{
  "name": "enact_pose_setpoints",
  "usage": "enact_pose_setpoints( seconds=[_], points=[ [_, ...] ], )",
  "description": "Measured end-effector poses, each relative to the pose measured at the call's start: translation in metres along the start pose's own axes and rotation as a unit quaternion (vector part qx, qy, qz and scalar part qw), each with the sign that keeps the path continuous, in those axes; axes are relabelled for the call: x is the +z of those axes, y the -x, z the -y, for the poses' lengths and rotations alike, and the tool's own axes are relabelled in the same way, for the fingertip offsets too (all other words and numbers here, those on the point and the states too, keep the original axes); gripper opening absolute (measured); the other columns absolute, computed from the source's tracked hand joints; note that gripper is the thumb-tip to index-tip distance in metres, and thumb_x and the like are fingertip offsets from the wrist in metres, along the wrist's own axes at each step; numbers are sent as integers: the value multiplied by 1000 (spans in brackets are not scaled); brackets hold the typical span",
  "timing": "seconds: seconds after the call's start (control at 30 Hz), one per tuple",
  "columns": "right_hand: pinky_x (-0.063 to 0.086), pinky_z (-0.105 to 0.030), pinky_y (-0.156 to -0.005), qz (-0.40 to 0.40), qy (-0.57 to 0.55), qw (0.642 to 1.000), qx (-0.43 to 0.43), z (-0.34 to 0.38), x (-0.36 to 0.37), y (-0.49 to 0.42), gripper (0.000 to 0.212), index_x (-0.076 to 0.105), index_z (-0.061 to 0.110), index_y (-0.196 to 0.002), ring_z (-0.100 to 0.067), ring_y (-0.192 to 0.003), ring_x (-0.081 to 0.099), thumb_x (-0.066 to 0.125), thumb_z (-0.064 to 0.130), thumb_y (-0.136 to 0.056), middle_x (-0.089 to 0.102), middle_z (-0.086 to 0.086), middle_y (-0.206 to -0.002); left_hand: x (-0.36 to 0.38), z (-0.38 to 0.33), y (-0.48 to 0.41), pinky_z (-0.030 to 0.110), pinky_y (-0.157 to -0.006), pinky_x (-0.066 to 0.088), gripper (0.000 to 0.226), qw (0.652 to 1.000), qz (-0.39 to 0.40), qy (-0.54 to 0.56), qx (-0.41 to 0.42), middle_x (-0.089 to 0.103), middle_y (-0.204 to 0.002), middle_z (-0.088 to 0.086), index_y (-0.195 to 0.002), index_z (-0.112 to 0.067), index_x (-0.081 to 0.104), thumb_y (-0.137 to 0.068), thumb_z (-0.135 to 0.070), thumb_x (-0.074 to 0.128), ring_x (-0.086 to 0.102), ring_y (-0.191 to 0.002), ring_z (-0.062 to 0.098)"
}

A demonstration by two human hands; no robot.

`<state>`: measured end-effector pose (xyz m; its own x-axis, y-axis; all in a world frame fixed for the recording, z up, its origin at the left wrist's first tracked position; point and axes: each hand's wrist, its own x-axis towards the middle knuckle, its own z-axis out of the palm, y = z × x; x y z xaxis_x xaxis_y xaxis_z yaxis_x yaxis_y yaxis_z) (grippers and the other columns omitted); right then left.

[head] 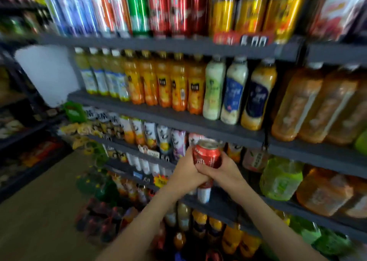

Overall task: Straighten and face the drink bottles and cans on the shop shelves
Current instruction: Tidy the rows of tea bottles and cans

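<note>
A red drink can, top up and slightly tilted, is held clear of the dark grey shelves, in front of the third shelf's front edge. The left hand and right hand both wrap it, fingers clasped round its lower half. Above, orange juice bottles and milky bottles line the second shelf, and tall cans fill the top one. A tan floor lies to the left.

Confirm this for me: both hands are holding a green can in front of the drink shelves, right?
No, the can is red, not green. The head view shows the left hand and right hand both holding it in front of the drink shelves.
</note>
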<state>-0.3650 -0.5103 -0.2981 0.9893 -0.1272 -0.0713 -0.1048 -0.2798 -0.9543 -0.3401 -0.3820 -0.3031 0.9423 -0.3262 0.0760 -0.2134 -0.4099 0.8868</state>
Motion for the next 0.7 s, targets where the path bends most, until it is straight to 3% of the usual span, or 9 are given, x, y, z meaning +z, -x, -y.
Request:
enact_pose_setpoints(
  seconds=[0.1, 0.23, 0.3, 0.37, 0.43, 0.5, 0.63, 0.7],
  points=[
    [48, -17, -78, 24, -97, 994, -45, 45, -24, -3, 54, 59, 25, -116, -3, -97, 64, 73, 42, -67, 67, 7, -110, -17, -40, -15, 5, -71, 42, 60, 995, -67, 74, 19, 60, -97, -18, -115, -26, 47, -66, -19, 80, 61, -88, -5],
    [50, -12, -75, 62, -173, 977, -104, 96, -60, -5, 43, 54, 26, -117, -2, -101, 63, 63, 32, -76, 65, 9, -113, -32, -108, -34, 11, -66, 50, 61, 951, -132, 279, 34, 66, -100, -1, -125, -16, 48, -73, -13, 80, 65, -78, -7],
    [52, -15, -75, 94, -219, 965, -109, 111, -66, -3, 42, 53, 26, -119, -3, -97, 66, 62, 31, -78, 70, 11, -105, -34, -128, -40, 24, -78, 55, 80, 930, -161, 326, 61, 67, -108, 2, -132, -20, 45, -65, -30, 87, 68, -91, 6],
    [54, -27, -85, 96, -263, 953, -116, 123, -63, -7, 52, 51, 23, -125, -10, -102, 66, 66, 35, -76, 69, 5, -112, -40, -142, -44, 34, -87, 54, 94, 922, -172, 336, 87, 67, -112, 1, -134, -25, 45, -52, -45, 85, 67, -99, 13],
    [51, -36, -92, 68, -296, 944, -128, 138, -57, -10, 68, 49, 20, -129, -14, -104, 66, 73, 40, -68, 66, -1, -119, -47, -153, -46, 31, -87, 53, 92, 918, -169, 342, 109, 68, -111, -2, -132, -26, 47, -49, -47, 81, 66, -100, 12],
    [50, -37, -94, 28, -310, 937, -159, 154, -53, -15, 71, 52, 22, -125, -14, -103, 66, 81, 40, -63, 66, -1, -117, -56, -159, -52, 31, -90, 51, 85, 910, -152, 363, 130, 69, -109, -5, -127, -26, 50, -50, -47, 80, 66, -102, 11],
    [54, -30, -86, -53, -267, 925, -266, 198, -53, -24, 64, 52, 29, -121, -12, -103, 65, 78, 30, -62, 67, 1, -112, -87, -163, -69, 30, -95, 47, 99, 909, -131, 366, 153, 66, -116, -7, -128, -34, 41, -44, -57, 86, 61, -111, 11],
    [53, -26, -84, -106, -175, 917, -343, 222, -54, -33, 57, 52, 40, -116, -9, -108, 60, 80, 32, -67, 58, 5, -119, -112, -164, -78, 23, -89, 49, 97, 919, -144, 327, 166, 55, -125, -7, -129, -40, 30, -52, -52, 87, 56, -115, 7]
  ],
)
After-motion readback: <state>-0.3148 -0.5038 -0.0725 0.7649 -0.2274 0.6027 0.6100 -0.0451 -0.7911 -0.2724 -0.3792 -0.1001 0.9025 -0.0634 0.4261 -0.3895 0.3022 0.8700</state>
